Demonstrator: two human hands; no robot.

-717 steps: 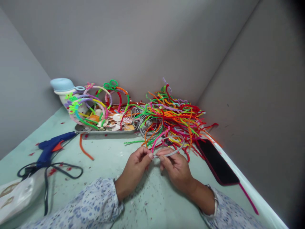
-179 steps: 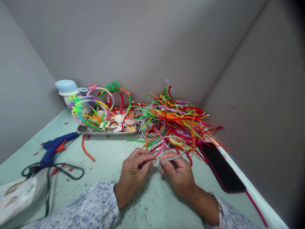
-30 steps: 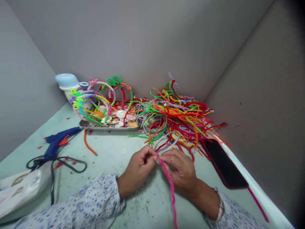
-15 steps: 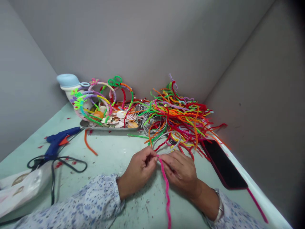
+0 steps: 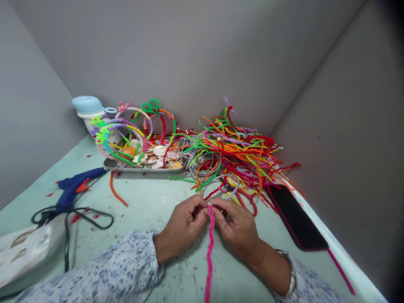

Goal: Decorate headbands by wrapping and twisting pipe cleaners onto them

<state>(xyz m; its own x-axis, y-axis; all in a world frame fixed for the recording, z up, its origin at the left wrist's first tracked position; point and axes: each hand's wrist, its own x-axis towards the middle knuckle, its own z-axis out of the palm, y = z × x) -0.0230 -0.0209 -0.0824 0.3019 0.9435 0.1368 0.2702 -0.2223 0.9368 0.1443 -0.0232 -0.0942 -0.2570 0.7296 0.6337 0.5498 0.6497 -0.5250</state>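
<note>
A bright pink pipe cleaner (image 5: 209, 256) hangs down toward me from between my two hands. My left hand (image 5: 184, 225) pinches its upper end between thumb and forefinger. From the other side, my right hand (image 5: 238, 227) meets that same end with its fingertips, the other fingers curled. Just beyond the fingertips stands a thin grey hoop (image 5: 237, 189), looking like a bare headband; its lower ends run in behind my fingers, and whether I grip it is hidden.
Behind my hands lies a tangled heap of coloured pipe cleaners (image 5: 243, 147). A metal tray (image 5: 148, 169) bears shells and decorated headbands (image 5: 147, 143), near a blue-lidded bottle (image 5: 90, 105). Left lies a blue glue gun (image 5: 71, 189) with its cord; right, a phone (image 5: 296, 219).
The hanging pink pipe cleaner has swung left, toward my left hand. My right forefinger has lifted and straightened a little at the pinch. My left hand has barely moved.
</note>
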